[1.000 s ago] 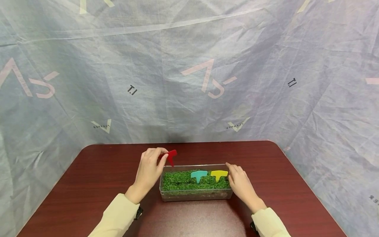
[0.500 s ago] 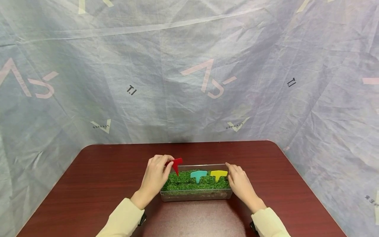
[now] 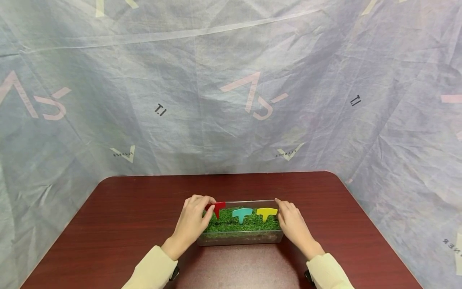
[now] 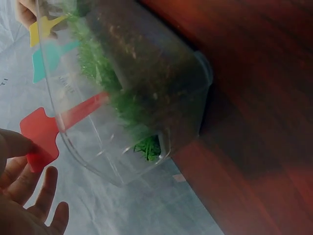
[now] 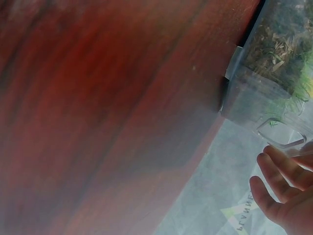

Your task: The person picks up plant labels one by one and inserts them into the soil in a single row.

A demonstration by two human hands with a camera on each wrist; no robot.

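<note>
My left hand (image 3: 191,220) pinches a red T-shaped plant label (image 3: 219,206) between thumb and fingers at the left part of a clear planter box (image 3: 240,239). In the left wrist view, the stem of the red label (image 4: 85,110) reaches down to the grass. The box holds green artificial grass (image 3: 227,225) over a brown layer. A teal label (image 3: 242,214) and a yellow label (image 3: 267,212) stand upright in it. My right hand (image 3: 296,226) holds the box's right end at the rim; in the right wrist view several fingers (image 5: 279,178) lie outside, by the handle opening.
A dark red wooden table (image 3: 144,200) carries the box near its middle. Behind and beside it hangs a grey cloth backdrop (image 3: 202,120) with printed letters.
My left hand has moved right and down, bringing the red label from above the box's back left corner into the grass. The right hand and the other labels have stayed put.
</note>
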